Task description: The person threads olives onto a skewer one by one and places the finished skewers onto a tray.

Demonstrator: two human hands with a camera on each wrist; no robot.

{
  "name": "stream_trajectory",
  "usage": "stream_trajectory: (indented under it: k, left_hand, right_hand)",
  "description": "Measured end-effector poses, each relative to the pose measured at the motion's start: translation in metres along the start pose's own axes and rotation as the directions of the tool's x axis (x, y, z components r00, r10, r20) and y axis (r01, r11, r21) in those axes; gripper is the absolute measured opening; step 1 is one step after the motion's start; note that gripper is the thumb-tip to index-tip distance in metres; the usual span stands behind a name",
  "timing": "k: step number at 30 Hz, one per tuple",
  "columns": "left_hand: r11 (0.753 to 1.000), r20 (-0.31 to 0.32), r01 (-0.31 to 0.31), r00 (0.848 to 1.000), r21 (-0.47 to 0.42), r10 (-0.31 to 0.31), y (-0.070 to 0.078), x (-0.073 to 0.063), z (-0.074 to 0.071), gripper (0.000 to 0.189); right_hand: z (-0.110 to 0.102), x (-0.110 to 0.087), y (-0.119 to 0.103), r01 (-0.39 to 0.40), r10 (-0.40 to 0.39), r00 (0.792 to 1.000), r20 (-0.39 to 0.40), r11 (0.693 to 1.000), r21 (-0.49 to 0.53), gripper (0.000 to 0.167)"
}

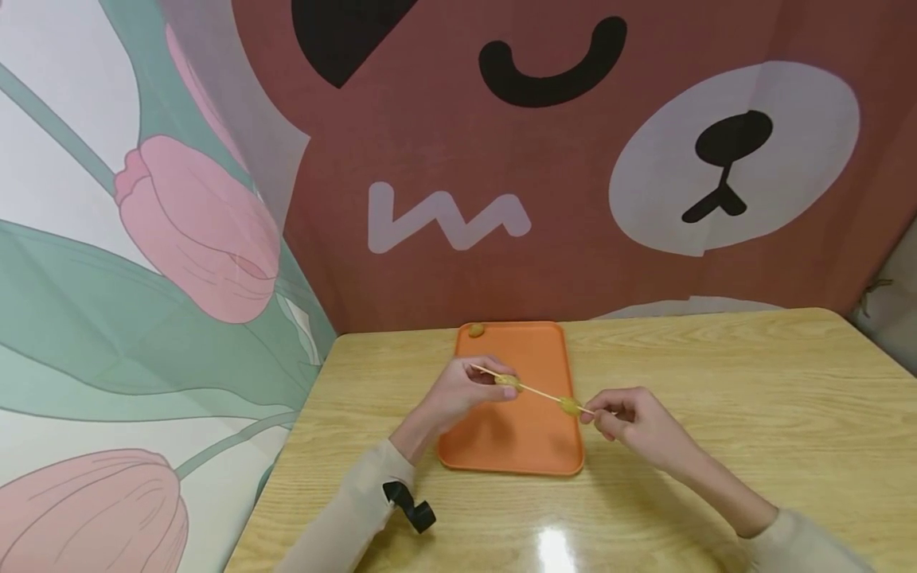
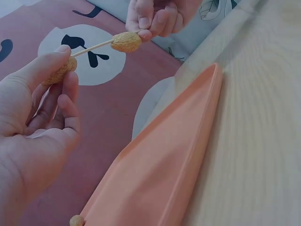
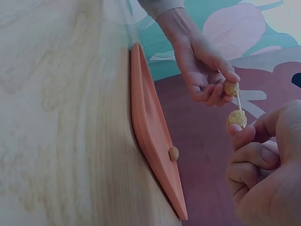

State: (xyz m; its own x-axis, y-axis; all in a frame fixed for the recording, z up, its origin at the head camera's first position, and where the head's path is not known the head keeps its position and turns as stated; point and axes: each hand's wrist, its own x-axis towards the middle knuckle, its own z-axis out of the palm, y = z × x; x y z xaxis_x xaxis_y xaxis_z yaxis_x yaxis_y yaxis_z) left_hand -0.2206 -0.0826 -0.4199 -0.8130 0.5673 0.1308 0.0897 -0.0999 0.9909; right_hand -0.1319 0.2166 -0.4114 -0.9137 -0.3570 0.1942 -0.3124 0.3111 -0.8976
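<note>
A thin wooden skewer (image 1: pixel 539 392) is held slanting above the orange tray (image 1: pixel 533 446), with two wrinkled golden-brown balls on it, apart from each other. My left hand (image 1: pixel 462 394) pinches one ball (image 2: pixel 60 74) between thumb and fingers, and the stick's far end pokes out past it. At the other end, my right hand (image 1: pixel 641 422) pinches the skewer with thumb and forefinger, right beside the second ball (image 2: pixel 127 42). That ball lies just off the fingertips in the right wrist view. A third ball (image 1: pixel 476 329) sits at the tray's back left corner.
The tray lies on a light wood-grain table (image 1: pixel 716 358). Behind it hangs a bear-print cloth (image 1: pixel 444 278), and a tulip-print cloth (image 1: pixel 193 366) covers the left side. A black strap (image 1: pixel 411 505) hangs at my left sleeve.
</note>
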Motion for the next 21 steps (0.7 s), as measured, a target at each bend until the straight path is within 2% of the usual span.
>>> stream_trajectory:
  k: [6, 11, 21]
  left_hand:
    - [0.999, 0.011, 0.006, 1.0, -0.04, -0.005, -0.001, -0.002, 0.005, 0.026]
    - [0.998, 0.025, 0.008, 1.0, -0.06, -0.006, -0.006, -0.001, 0.008, 0.032]
    - [0.999, 0.023, 0.016, 1.0, -0.033, -0.015, -0.011, -0.002, 0.014, 0.029]
  right_hand:
    - [0.008, -0.001, 0.0, 0.003, -0.002, 1.0, -0.012, 0.999, 0.055, 0.016]
    - [0.012, -0.001, 0.001, -0.017, 0.018, 1.0, -0.007, 0.996, 0.085, 0.015]
    - [0.018, 0.0, 0.005, -0.011, 0.009, 1.0, 0.016, 0.995, 0.096, 0.015]
